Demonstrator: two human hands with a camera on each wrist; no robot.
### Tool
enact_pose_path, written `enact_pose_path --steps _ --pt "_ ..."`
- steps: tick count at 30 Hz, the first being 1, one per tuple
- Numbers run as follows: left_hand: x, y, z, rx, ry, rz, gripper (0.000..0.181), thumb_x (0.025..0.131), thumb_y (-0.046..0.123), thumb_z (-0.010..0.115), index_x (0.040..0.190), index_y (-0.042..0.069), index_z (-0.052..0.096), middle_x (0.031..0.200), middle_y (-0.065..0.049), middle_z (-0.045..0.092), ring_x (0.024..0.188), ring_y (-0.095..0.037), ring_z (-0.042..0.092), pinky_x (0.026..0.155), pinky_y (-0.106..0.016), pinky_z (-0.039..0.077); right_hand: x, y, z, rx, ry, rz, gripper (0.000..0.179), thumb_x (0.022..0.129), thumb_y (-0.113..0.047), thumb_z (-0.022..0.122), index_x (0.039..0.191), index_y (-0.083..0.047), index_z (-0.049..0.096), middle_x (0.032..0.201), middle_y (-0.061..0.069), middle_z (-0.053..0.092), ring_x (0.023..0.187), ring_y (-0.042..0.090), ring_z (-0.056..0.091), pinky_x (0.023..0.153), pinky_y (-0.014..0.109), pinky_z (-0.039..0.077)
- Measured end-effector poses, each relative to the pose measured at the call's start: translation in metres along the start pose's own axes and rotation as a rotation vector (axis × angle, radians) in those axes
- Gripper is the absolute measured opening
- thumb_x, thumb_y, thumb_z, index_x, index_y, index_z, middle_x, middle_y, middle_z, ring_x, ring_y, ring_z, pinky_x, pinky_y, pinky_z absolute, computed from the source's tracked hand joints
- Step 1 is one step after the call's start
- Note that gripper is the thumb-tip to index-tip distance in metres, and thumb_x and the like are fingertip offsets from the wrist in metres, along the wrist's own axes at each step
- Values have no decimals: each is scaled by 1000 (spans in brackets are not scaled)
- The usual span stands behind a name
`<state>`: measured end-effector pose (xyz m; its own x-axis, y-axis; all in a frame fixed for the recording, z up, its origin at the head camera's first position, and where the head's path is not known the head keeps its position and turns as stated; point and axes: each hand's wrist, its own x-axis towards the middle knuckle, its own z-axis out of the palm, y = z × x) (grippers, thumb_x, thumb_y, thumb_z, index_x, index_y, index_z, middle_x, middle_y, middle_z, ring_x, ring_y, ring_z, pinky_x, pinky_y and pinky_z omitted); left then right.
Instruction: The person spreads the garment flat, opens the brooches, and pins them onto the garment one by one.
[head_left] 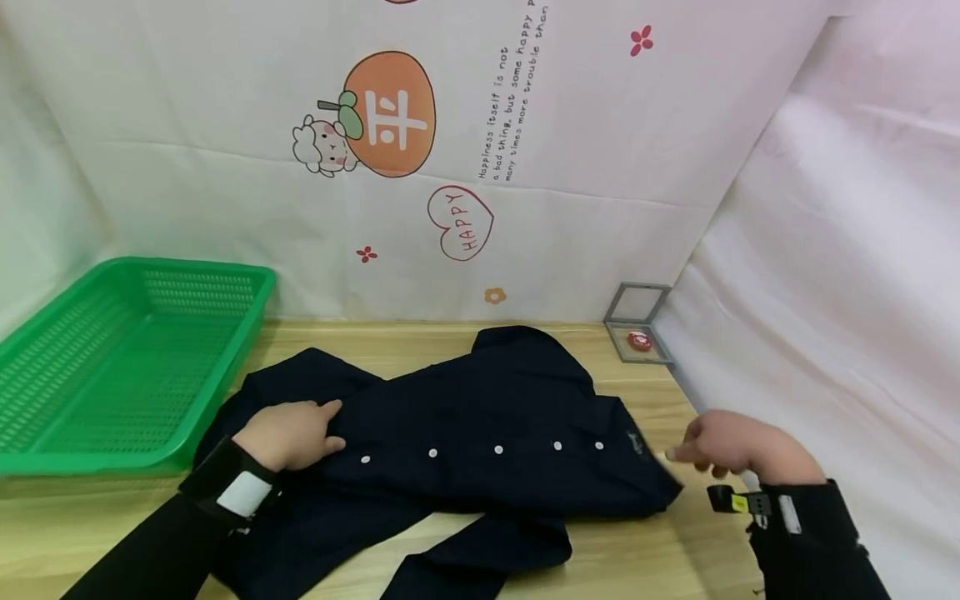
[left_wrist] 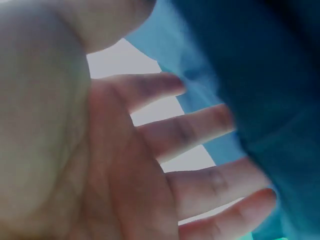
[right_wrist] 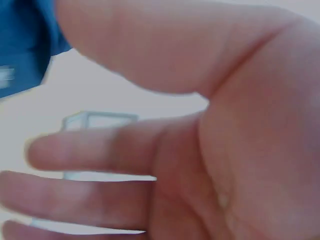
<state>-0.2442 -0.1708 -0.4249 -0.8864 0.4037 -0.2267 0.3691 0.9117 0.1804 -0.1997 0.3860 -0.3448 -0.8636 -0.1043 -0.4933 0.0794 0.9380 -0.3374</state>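
Note:
A dark navy shirt with a row of white buttons lies spread on the table, its collar end toward the right and one sleeve folded below the front. On the shirt's left part rests my left hand; in the left wrist view its fingers are fairly straight and touch the cloth. Just off the collar hovers my right hand, apart from the fabric. The right wrist view shows its fingers extended and the thumb spread away, with nothing held; a corner of the shirt appears at upper left.
A green perforated basket stands at the left of the wooden table. At the back right sits a small grey open frame-like box with a red round item in it. White printed cloth hangs behind and at the sides.

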Motion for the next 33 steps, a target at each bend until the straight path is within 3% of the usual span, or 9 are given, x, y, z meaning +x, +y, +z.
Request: enact_pose_path --steps 5,9,12,14,18,20,24,28,33 --pt "13 0 -10 77 130 44 34 99 23 63 125 1 66 111 -19 66 97 -39 64 74 -53 53 29 -25 -12 -90 118 -128 35 99 -34 62 102 0 68 85 4 63 75 21 62 66 41 51" --pt "39 -10 -7 121 218 91 29 99 0 57 127 2 65 121 -21 62 108 -40 60 85 -56 50 75 -42 -6 -147 159 -176 35 98 -28 63 115 3 66 100 12 67 88 29 64 74 46 51" --pt "61 -20 -3 86 201 112 41 99 -4 51 139 2 56 140 -22 52 125 -42 50 97 -61 41 112 -46 4 -203 187 -175 41 96 -23 65 124 7 60 113 21 65 102 37 62 84 50 50" --pt "72 -25 -1 58 152 114 46 100 -4 50 146 3 50 145 -22 47 131 -42 45 101 -61 38 132 -45 12 -216 186 -150 49 95 -21 67 129 11 54 118 26 62 107 41 60 89 51 48" --pt "85 -28 0 73 93 107 44 100 -1 52 143 6 53 133 -21 57 120 -41 54 95 -59 43 156 -37 23 -251 184 -93 49 88 -23 76 117 12 58 106 23 64 100 39 61 89 51 48" --pt "87 -30 -3 116 109 95 32 100 -1 54 130 6 64 116 -18 64 106 -39 60 88 -57 48 159 -31 26 -251 179 -87 44 86 -23 79 108 10 60 97 19 64 92 35 62 85 50 49" --pt "83 -41 -11 167 228 44 18 102 3 53 107 4 71 95 -17 66 89 -39 63 78 -56 50 154 -16 20 -200 187 -118 28 86 -23 78 87 -1 61 81 7 58 75 24 56 72 42 48" --pt "81 -52 -25 152 328 -44 18 102 5 51 103 2 69 90 -20 66 82 -42 63 75 -58 48 140 6 9 -63 172 -113 34 92 -20 73 71 -10 48 67 0 40 59 17 37 60 34 35" --pt "79 -47 -41 67 438 -135 21 102 2 49 108 0 68 92 -24 64 88 -45 60 78 -60 44 129 23 -1 0 289 -118 23 98 -17 65 80 -6 57 73 1 47 64 19 42 63 36 37"
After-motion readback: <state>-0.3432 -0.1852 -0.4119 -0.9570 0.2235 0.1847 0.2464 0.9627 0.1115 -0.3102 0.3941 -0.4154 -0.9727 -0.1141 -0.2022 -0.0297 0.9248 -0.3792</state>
